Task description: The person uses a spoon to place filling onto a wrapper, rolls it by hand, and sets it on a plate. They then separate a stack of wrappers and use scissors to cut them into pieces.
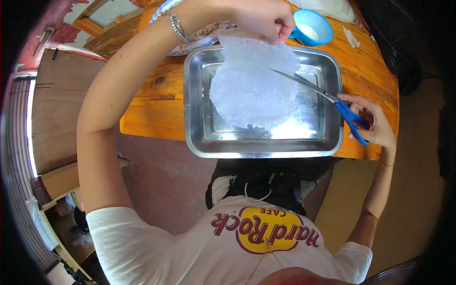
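My left hand (266,23) is closed in a pinch at the upper edge of a thin, whitish, see-through sheet that looks like rice paper (254,92). The sheet hangs over a shallow rectangular metal tray (190,114), its rounded lower edge ragged. My right hand (373,118) grips blue-handled scissors (349,114) at the tray's right side. Their blades are slightly parted and point left, overlapping the right part of the sheet in this view.
A blue cup (312,28) with white contents stands behind the tray. Partly hidden by my left forearm is a plate of food (209,31). A white scrap (351,38) and a clear plastic bag (327,8) lie on the wooden table (156,114). Black plastic hangs at the right edge.
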The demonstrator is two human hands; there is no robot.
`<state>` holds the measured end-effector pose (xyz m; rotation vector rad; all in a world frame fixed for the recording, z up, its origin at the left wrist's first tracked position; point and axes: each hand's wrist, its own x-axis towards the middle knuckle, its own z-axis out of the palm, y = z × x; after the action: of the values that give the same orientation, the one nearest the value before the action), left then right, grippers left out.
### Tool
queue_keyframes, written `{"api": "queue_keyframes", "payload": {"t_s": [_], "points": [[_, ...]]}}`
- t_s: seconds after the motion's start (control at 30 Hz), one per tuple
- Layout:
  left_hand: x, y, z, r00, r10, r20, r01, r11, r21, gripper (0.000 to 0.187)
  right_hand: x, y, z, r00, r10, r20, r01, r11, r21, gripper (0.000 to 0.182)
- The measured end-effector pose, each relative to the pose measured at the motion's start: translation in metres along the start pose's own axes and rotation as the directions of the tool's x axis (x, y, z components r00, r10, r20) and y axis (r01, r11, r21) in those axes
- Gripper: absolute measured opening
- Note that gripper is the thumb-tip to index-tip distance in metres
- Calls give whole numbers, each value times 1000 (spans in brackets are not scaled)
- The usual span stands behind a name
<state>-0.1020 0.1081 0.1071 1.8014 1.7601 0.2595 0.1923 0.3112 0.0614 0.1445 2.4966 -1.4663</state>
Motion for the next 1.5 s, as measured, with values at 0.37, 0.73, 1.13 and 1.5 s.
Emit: {"api": "queue_keyframes", "payload": {"t_s": [0.37,0.73,1.13,1.5], "points": [[-1,-4,1,1000,16,-13,-16,1000,18,13,7,-9,4,998,55,30,-60,973,222,76],[2,4,10,995,-51,-88,57,996,63,8,17,-17,-2,999,29,16,-31,991,132,78],[3,-3,13,998,11,-66,-15,999,-51,7,36,-24,-1,1000,12,24,-15,994,112,80],[5,-9,13,1000,-22,-5,22,992,-123,8,41,-22,-6,999,-18,45,12,991,132,77]]}}
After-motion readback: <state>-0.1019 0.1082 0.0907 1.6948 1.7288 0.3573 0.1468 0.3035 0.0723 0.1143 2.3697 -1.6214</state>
